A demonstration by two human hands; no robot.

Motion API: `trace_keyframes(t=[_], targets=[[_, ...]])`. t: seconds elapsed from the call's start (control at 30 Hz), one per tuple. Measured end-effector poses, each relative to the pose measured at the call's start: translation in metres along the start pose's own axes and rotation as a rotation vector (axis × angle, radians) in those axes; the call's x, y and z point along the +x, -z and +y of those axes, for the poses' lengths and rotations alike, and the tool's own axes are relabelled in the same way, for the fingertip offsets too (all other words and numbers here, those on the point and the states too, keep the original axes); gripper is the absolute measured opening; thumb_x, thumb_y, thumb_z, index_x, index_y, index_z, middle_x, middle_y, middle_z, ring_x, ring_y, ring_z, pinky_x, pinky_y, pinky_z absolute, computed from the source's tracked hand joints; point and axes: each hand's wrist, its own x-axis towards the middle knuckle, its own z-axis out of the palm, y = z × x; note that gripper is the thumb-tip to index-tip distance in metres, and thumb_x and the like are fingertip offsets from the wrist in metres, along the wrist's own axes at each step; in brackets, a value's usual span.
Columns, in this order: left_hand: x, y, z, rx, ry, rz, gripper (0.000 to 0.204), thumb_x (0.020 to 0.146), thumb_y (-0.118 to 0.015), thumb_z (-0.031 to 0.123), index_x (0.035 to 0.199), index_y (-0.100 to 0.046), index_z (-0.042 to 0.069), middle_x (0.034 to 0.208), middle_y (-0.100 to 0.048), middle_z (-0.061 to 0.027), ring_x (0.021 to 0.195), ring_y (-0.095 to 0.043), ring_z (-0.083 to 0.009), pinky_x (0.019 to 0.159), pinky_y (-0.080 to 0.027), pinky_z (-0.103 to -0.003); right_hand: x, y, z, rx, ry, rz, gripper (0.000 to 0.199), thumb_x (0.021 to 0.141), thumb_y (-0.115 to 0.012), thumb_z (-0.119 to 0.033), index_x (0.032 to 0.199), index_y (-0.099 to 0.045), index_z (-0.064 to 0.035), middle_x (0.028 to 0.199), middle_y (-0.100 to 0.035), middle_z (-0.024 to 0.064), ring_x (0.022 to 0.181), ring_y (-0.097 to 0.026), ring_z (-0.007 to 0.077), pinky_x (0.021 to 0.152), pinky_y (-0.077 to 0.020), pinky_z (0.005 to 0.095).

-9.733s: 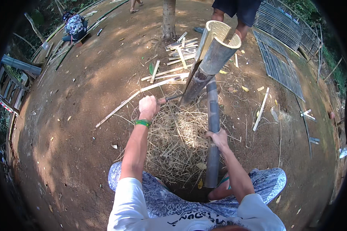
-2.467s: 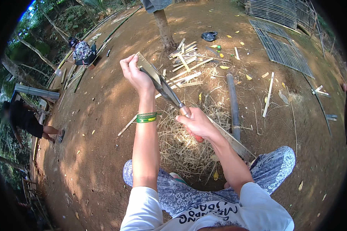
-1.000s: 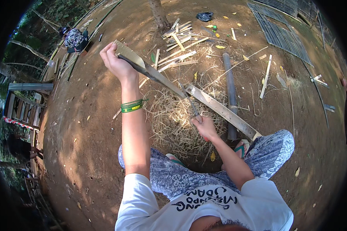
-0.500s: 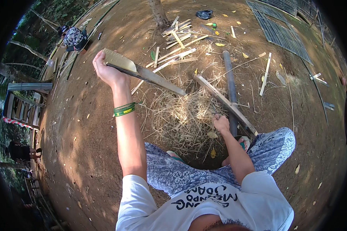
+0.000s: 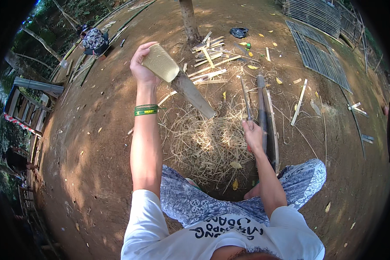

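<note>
My left hand (image 5: 144, 65), raised at the upper left, is closed round the upper end of a split bamboo piece (image 5: 193, 95). The piece slants down to the right, its pale side partly turned up and its lower end just above the heap of shavings. My right hand (image 5: 253, 135) grips a long knife (image 5: 246, 97), whose narrow blade points away from me. Right of that hand lie a dark round bamboo pole (image 5: 261, 104) and, alongside it, another split bamboo piece (image 5: 272, 125).
A heap of thin bamboo shavings (image 5: 208, 143) lies before my crossed legs. Farther off are pale bamboo strips (image 5: 210, 76) beside a tree trunk (image 5: 189, 21), a black plastic bag (image 5: 238, 32) and a slatted panel (image 5: 318, 54). Another person (image 5: 94, 40) crouches at the far left.
My left hand has swung right with the bamboo, turning its pale side up. The knife now points away from me. The other split piece, slanted across the pole before, now lies along it.
</note>
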Motion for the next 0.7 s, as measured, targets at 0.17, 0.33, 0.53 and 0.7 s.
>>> trace_keyframes(t=[0.17,0.33,0.53,0.7], targets=[[0.026,-0.008,0.005,-0.037,-0.040,-0.218,0.053,0.095,-0.037,0.039,0.106,-0.065,-0.004,0.088,-0.072,-0.0194,0.082,-0.071,-0.0327,0.079,-0.058,-0.044,-0.031,0.005,-0.071,0.250,0.155,-0.133,0.042,0.097,-0.070,-0.035,0.072,-0.053,-0.0056,0.057,-0.045,-0.0041,0.053,-0.040,0.0073,0.049,-0.0325,0.0303],[0.017,-0.034,0.019,-0.042,-0.118,-0.274,0.044,0.099,-0.035,0.044,0.095,-0.053,0.004,0.087,-0.071,-0.0240,0.083,-0.071,-0.0360,0.078,-0.058,-0.046,-0.076,0.041,-0.148,0.448,0.235,-0.305,0.033,0.102,-0.063,-0.029,0.082,-0.053,-0.0059,0.056,-0.050,-0.0031,0.045,-0.044,0.0049,0.043,-0.0338,0.0246],[-0.069,-0.029,-0.030,-0.038,-0.068,-0.266,0.041,0.100,-0.038,0.045,0.089,-0.046,0.006,0.084,-0.069,-0.0302,0.080,-0.070,-0.0360,0.077,-0.057,-0.044,-0.131,0.063,-0.171,0.607,0.280,-0.481,0.031,0.103,-0.061,-0.030,0.087,-0.056,-0.0045,0.056,-0.051,-0.0023,0.046,-0.047,0.0049,0.043,-0.0356,0.0239],[-0.128,-0.043,-0.026,0.022,-0.112,-0.283,0.044,0.099,-0.040,0.043,0.087,-0.047,0.002,0.088,-0.071,-0.0248,0.079,-0.070,-0.0262,0.071,-0.054,-0.031,-0.166,0.068,-0.167,0.512,0.243,-0.529,0.031,0.099,-0.068,-0.029,0.089,-0.057,-0.0013,0.056,-0.051,-0.0040,0.050,-0.044,0.0022,0.045,-0.0319,0.0236]])
